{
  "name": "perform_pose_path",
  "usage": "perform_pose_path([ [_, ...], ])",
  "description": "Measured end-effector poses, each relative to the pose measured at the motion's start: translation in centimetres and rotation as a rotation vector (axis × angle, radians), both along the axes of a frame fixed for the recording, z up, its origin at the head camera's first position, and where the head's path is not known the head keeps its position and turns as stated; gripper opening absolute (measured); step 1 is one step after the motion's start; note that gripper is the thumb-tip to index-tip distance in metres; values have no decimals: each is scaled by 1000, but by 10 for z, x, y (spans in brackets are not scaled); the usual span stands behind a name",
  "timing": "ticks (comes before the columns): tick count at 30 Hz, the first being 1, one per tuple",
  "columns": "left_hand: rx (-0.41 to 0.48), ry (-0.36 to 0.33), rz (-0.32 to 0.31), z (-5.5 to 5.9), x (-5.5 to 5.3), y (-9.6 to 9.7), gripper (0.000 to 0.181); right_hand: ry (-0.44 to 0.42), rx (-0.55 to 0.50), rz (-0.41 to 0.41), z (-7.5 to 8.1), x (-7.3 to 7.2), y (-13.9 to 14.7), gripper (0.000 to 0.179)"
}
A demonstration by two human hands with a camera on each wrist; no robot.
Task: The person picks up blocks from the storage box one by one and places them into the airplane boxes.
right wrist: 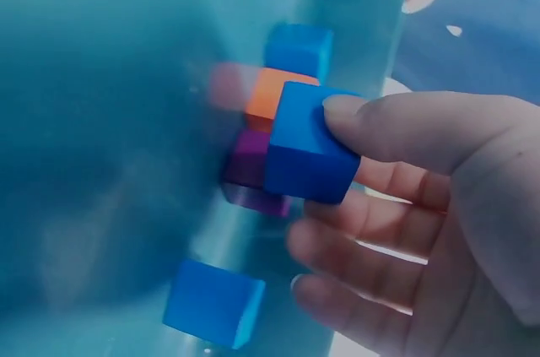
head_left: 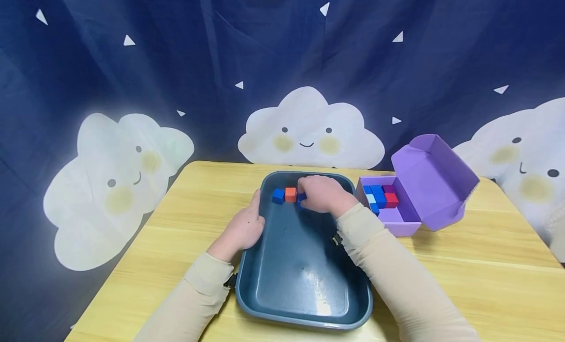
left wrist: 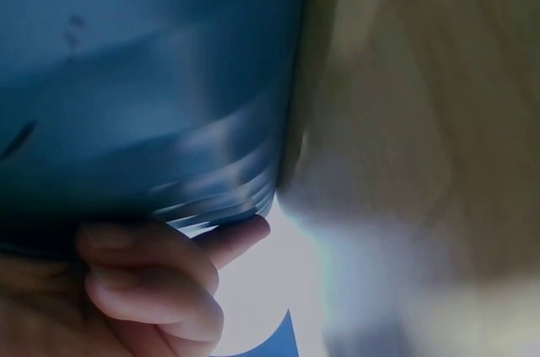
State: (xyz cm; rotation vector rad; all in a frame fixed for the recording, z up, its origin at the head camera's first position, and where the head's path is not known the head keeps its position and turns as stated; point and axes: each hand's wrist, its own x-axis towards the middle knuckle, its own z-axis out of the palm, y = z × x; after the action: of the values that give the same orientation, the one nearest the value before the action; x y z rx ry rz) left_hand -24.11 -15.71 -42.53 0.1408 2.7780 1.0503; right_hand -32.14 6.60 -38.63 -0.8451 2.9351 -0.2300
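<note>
Blue cube [right wrist: 295,150], pinched between thumb and fingertips of the right hand [head_left: 324,194], sits mid-frame in the right wrist view; whether it touches its neighbours cannot be told. Around it there lie a purple cube [right wrist: 250,159] near centre, an orange cube [right wrist: 267,97] just above, a second blue cube [right wrist: 301,46] at upper centre and a third blue cube [right wrist: 209,302] at lower left. That makes five in or over the one blue-grey tray [head_left: 304,325]: three blue, one orange, one purple. The left hand [head_left: 244,227], left of centre in the head view, lies at the tray's left edge, index finger straight, other fingers curled, seemingly gripping the rim.

Right of centre stands one purple box [head_left: 399,229], its lid [head_left: 434,185] swung open. Inside, roughly six cubes can be told apart: about three blue [head_left: 378,195], one pale [head_left: 370,198], one red [head_left: 391,200], one magenta [head_left: 389,189]; the exact number is uncertain. By this split, the work looks partway: about six cubes boxed, one in hand, four loose in the tray. One wooden table [head_left: 185,224] carries both containers.
</note>
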Motion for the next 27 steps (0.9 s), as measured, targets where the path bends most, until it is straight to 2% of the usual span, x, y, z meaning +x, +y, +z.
perform_pose_path([
  [8,1,-4,5,1,-2,0,74,52,-74,22,17,9,10,23],
  [17,-14,6,6,-2,-4,-1,74,73,-82,34,35,18,22,26],
  [20,-15,6,13,-3,-3,-2,74,78,-124,37,41,22,28,27],
  [27,0,-4,-3,0,0,0,74,72,-224,-13,51,35,51,30],
])
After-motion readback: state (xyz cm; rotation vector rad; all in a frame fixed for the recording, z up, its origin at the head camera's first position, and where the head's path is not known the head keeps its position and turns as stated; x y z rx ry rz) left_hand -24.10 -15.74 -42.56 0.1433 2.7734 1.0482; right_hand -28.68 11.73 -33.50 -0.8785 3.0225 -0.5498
